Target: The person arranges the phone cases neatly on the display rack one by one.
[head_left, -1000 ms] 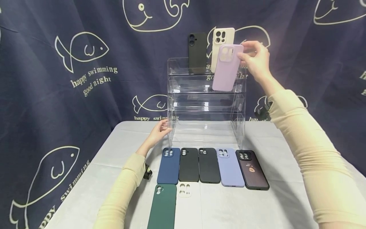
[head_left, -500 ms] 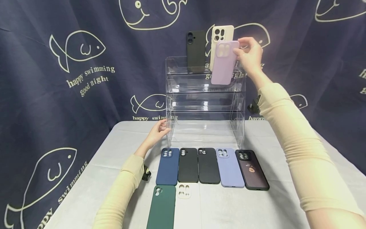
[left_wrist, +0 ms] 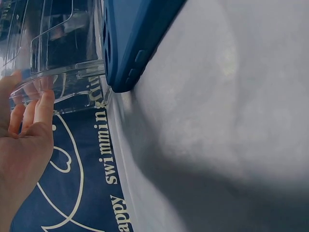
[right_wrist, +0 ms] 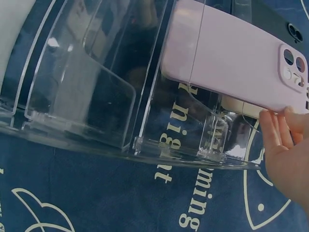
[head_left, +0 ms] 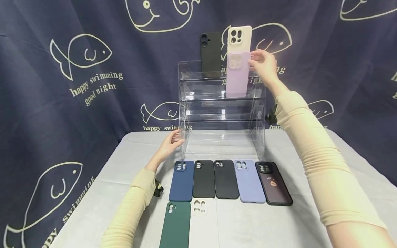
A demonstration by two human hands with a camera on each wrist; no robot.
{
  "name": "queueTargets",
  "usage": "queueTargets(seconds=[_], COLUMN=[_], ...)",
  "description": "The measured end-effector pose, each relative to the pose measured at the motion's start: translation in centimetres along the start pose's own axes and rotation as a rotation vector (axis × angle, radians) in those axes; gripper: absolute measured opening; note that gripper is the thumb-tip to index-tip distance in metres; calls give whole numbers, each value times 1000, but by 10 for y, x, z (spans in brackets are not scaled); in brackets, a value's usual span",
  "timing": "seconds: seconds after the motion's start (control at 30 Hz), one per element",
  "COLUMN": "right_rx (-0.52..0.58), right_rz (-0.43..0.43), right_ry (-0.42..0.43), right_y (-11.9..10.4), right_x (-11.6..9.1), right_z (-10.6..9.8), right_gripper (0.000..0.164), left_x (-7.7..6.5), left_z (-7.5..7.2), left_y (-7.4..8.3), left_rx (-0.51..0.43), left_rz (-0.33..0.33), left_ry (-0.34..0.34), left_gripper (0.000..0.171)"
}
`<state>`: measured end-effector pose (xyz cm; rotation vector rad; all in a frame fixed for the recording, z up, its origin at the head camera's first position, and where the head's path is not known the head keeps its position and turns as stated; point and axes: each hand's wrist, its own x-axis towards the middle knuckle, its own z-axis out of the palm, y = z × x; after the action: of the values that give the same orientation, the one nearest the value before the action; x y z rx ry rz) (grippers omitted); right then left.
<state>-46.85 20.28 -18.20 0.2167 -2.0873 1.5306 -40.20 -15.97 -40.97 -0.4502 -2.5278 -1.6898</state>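
My right hand (head_left: 265,67) pinches the upper right edge of a lilac phone case (head_left: 237,81). That case stands in the second tier of a clear acrylic display rack (head_left: 221,117), its lower end behind the tier's front lip in the right wrist view. Just behind it, a cream phone case (head_left: 246,38) is in the top tier, its lower part covered in the head view. Left of that stands a black phone case (head_left: 211,53). Low on the rack's left side, my left hand (head_left: 167,146) grips the side panel between thumb and fingers (left_wrist: 44,108).
In front of the rack lie a blue case (head_left: 181,182), two black cases, a periwinkle case (head_left: 250,184) and a dark printed case (head_left: 276,189). Nearer are a green case (head_left: 175,224) and a white case (head_left: 204,227). A patterned curtain (head_left: 93,144) hangs behind the table.
My right hand has moved left and, after rising slightly, down, bringing the lilac case upright into the second tier in front of the cream case. The left hand stays at the rack.
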Motion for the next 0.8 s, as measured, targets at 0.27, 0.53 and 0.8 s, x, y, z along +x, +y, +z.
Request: queueTargets(seconds=[0.27, 0.53, 0.8], right_rx=[-186, -170, -181], right_rz=[-42, -66, -78], right_ry=[-17, -60, -85], right_y=[6, 12, 4], right_x=[-13, -30, -48], right_z=[-10, -20, -34], right_gripper=[44, 48, 52], left_x=[-1, -6, -1], left_z=[2, 1, 2], left_y=[2, 2, 3], left_rx=[-11, 1, 3], left_rz=[20, 10, 30], left_ry=[0, -2, -4], left_gripper=[59, 59, 58])
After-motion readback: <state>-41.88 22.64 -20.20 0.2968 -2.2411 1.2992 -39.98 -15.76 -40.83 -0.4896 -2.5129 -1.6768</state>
